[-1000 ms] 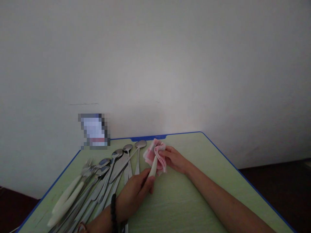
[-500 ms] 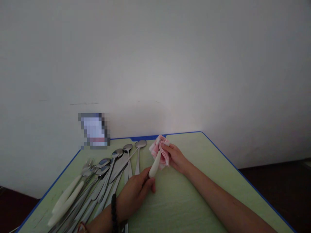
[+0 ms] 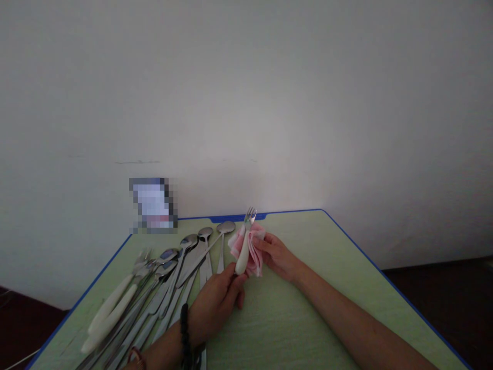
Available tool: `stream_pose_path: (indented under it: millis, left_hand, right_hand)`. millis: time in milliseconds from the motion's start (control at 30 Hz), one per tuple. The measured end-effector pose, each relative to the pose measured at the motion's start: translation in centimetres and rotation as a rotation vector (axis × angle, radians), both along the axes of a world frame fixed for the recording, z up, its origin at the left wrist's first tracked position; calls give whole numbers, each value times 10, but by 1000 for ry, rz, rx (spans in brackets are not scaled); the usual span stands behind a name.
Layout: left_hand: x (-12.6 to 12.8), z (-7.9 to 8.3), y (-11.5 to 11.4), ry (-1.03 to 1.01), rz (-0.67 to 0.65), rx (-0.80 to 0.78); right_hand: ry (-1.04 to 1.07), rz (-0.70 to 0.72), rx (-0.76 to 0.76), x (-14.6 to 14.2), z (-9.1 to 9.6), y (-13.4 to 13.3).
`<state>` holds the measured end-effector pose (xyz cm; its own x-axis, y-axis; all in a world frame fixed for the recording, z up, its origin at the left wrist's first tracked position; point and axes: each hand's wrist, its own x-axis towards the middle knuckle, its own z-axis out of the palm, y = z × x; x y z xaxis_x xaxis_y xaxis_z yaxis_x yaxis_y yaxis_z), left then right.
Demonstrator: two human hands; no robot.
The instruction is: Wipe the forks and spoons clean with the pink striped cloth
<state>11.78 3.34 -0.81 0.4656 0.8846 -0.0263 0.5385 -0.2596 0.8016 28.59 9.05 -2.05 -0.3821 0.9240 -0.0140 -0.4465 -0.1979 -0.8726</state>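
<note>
While the fork [image 3: 243, 255] is gripped near the end of its white handle by the left hand [image 3: 215, 298], the cloth [image 3: 254, 263] is pinched between the thumb and fingers of the right hand [image 3: 281, 257]. The fork is held over the table [image 3: 269, 329], between the hands, tilted, with its tines pointed at the wall [image 3: 246, 103] and clear of the cloth. For good wiping, the handle should probably be steadied at its end and the cloth folded snugly around the metal, then drawn lightly towards the tips so that no tine is snagged. One held fork and one cloth are counted; to their left, five spoons [image 3: 225, 227] and two white handles [image 3: 111, 303] are seen. The knives [image 3: 192, 261] overlap too much to be counted.
</note>
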Motion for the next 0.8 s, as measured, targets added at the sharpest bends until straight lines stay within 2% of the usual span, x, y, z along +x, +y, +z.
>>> stream_pose_path:
  millis: [133,333,533,667,800]
  left_hand:
    - [-1,0,-2,-43,1,4]
    - [-1,2,-3,-73,7,-22]
    - [-3,2,-4,42,-99,-5]
    - [-5,2,-4,37,-112,-12]
    - [-4,3,-3,26,-122,-5]
  right_hand:
    - [56,37,-38,3,-1,2]
    - [21,89,-44,5,0,0]
    - [106,-84,-148,2,-4,7]
    - [171,-214,-128,-1,-7,12]
    - [132,-209,-105,0,-7,12]
